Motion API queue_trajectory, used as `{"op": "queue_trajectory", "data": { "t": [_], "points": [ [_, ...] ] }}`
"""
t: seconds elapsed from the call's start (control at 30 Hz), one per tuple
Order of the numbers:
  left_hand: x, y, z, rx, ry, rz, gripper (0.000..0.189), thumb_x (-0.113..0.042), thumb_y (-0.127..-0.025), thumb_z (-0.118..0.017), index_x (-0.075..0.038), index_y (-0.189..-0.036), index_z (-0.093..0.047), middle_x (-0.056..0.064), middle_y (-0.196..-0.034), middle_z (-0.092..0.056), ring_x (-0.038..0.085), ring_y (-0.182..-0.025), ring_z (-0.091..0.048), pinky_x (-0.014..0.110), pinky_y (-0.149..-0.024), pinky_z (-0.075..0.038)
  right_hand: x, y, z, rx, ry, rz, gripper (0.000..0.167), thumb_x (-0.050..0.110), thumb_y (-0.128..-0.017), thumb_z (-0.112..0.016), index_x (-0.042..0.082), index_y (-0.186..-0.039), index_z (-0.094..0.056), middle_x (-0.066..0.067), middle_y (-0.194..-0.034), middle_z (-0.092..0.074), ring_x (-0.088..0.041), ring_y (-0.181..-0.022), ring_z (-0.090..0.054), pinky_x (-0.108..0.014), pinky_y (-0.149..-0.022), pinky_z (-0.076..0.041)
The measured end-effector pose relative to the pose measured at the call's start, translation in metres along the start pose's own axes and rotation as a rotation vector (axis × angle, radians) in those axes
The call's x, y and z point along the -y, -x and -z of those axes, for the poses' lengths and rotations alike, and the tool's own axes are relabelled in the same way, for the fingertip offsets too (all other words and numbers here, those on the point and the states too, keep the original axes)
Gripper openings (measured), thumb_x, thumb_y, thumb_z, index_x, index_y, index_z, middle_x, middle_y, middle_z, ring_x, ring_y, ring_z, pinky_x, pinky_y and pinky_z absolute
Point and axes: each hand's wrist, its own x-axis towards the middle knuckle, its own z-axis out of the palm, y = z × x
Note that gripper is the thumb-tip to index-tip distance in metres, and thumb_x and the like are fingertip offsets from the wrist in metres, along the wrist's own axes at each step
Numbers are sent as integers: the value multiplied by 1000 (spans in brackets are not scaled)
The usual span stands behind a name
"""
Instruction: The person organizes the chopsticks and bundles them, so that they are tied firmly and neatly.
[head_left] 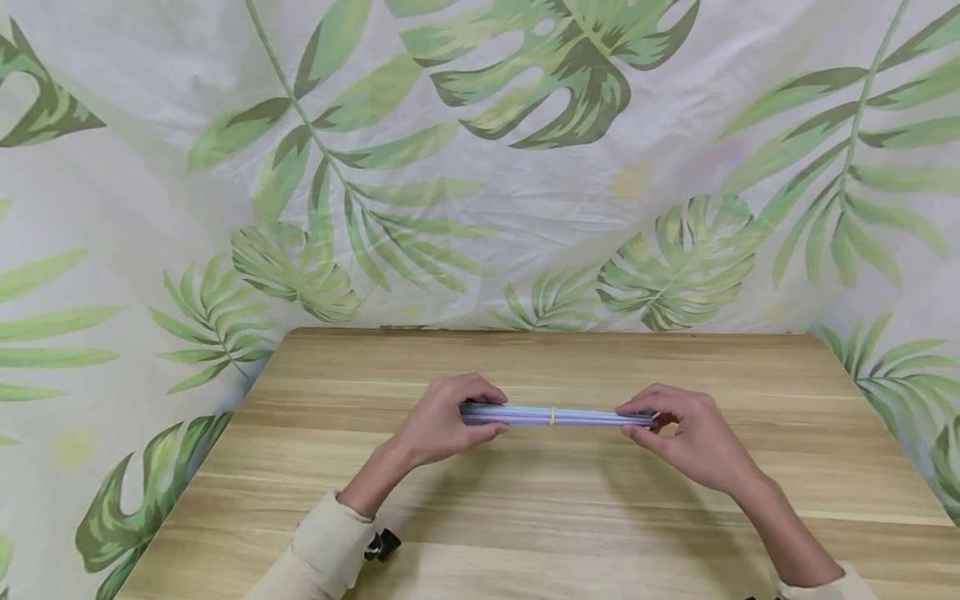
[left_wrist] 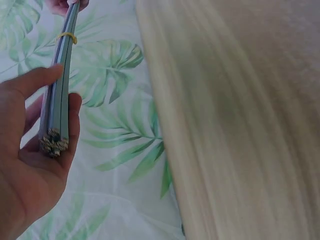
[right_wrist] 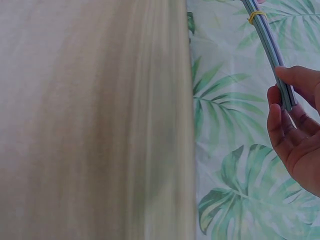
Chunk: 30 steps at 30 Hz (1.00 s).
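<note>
A slim bundle of blue and purple chopsticks (head_left: 528, 415) is held level above the table, with a yellow rubber band (head_left: 552, 416) round its middle. My left hand (head_left: 448, 421) grips the thicker end between thumb and fingers. Gold-patterned butts of the chopsticks (left_wrist: 54, 144) show in the left wrist view. At the thinner end, my right hand (head_left: 693, 433) pinches the bundle with thumb and fingertips. The right wrist view shows the chopstick tips (right_wrist: 286, 97) lying between that thumb and the fingers.
Beneath the hands lies a wood-grain table (head_left: 555, 517). A pale cloth with green leaf prints (head_left: 525, 192) hangs behind and beside it. Near the left cuff (head_left: 330, 542) is a small black clip-like object (head_left: 383, 545).
</note>
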Motion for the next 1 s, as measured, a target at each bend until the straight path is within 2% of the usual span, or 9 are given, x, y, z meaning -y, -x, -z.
{"op": "queue_trajectory", "data": {
  "t": [0.2, 0.3, 0.6, 0.8, 1.0],
  "points": [
    [3, 2, -10, -85, -53, 12, 24, -13, -84, -93, -10, -105, -82, 2, -101, -81, 13, -89, -74, 28, -78, -60, -7, 1, -7, 8, -8, -41, 25, 4, -86, -89, 20, -104, -84, 8, -98, -78, 0, -76, -65, -23, -67, -59],
    [5, 1, -15, -96, -88, 14, 23, -12, -84, -93, -9, -104, -82, 3, -100, -81, 13, -88, -75, 28, -78, -60, -10, 1, -9, 17, -1, -58, 23, 5, -87, -89, 20, -104, -83, 8, -98, -78, 1, -77, -64, -24, -68, -59],
    [12, 1, -23, 12, -101, 47, 19, -9, -86, -90, -8, -103, -81, 4, -100, -80, 14, -90, -74, 25, -79, -60, -23, 0, -17, 95, 28, -81, 27, -3, -87, -85, 16, -105, -84, 6, -98, -80, 1, -81, -65, -24, -71, -59],
    [20, 2, -27, 83, -124, 50, 20, -9, -86, -90, -9, -104, -81, 3, -101, -81, 13, -91, -75, 26, -81, -60, -30, -1, -21, 162, 48, -119, 21, 1, -89, -85, 15, -104, -84, 5, -98, -80, 1, -82, -66, -23, -72, -58],
    [27, 1, -31, 148, -142, 84, 22, -10, -86, -90, -9, -106, -81, 4, -102, -81, 12, -90, -74, 25, -80, -59, -35, -3, -25, 207, 40, -155, 19, 4, -87, -87, 15, -102, -84, 6, -94, -79, 0, -80, -67, -23, -72, -59]
  ]
}}
